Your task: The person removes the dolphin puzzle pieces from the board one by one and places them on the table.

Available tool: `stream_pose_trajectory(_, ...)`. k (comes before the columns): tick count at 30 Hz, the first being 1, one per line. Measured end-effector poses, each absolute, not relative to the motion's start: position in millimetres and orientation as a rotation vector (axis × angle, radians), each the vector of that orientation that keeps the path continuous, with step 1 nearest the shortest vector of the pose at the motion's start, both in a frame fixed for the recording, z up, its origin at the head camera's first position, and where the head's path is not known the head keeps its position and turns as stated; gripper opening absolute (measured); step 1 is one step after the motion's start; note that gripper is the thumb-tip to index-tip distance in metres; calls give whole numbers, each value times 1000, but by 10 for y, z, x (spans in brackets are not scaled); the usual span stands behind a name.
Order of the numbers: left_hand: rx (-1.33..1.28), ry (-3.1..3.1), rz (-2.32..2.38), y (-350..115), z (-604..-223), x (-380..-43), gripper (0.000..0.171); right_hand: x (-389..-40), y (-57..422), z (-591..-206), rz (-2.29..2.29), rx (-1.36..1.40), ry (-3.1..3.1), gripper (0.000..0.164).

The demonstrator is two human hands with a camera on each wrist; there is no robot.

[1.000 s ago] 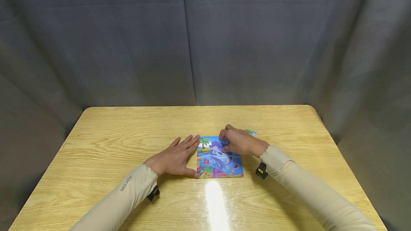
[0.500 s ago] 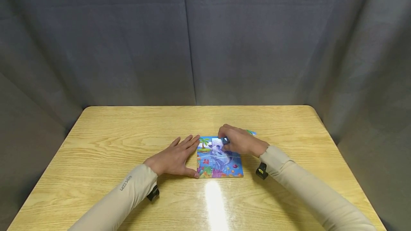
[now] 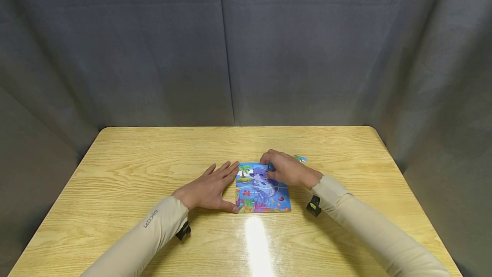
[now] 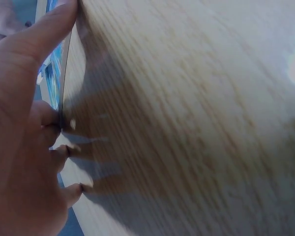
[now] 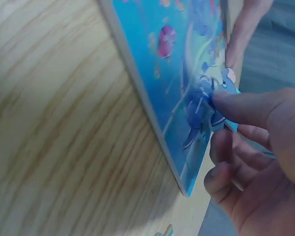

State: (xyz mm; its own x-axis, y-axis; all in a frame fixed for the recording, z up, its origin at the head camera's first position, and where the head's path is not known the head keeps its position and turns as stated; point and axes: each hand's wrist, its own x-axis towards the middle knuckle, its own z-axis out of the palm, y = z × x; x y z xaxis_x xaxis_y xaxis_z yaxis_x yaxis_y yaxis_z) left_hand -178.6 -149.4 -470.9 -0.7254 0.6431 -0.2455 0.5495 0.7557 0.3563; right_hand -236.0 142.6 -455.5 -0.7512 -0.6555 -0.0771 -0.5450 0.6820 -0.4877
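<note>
A jigsaw puzzle (image 3: 265,195) with a dolphin, a palm tree and coral lies flat on the table. My left hand (image 3: 209,189) rests at its left edge, fingers straight and spread, the thumb at the near left corner; the left wrist view shows the fingertips (image 4: 74,192) down on the wood. Over the puzzle's upper right part is my right hand (image 3: 288,169). In the right wrist view, thumb and fingers pinch a blue puzzle piece (image 5: 228,84), tilted up from the flat picture. The hand hides part of that piece.
Beyond my right hand lies a loose puzzle piece (image 3: 300,158) with green on it. The wooden table (image 3: 134,161) ends at a grey curtain (image 3: 173,54) behind and at both sides. A bright reflection crosses the wood in front of the puzzle.
My right hand has shifted very slightly left. The pinched piece's tilt has changed: its pale glare of half a second ago is gone, and purple shows again. My left hand stays put.
</note>
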Motion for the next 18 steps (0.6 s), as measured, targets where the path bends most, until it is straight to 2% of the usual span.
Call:
stream_pose_trajectory(5, 915, 2599, 371, -1489, -4705, -1789, 117, -2377, 1432, -4530, -804, -933, 2574, 8)
stream_pose_trajectory(18, 935, 2608, 361, -1493, -4701, -1777, 116, -2479, 1747, -4286, -917, -777, 2553, 8)
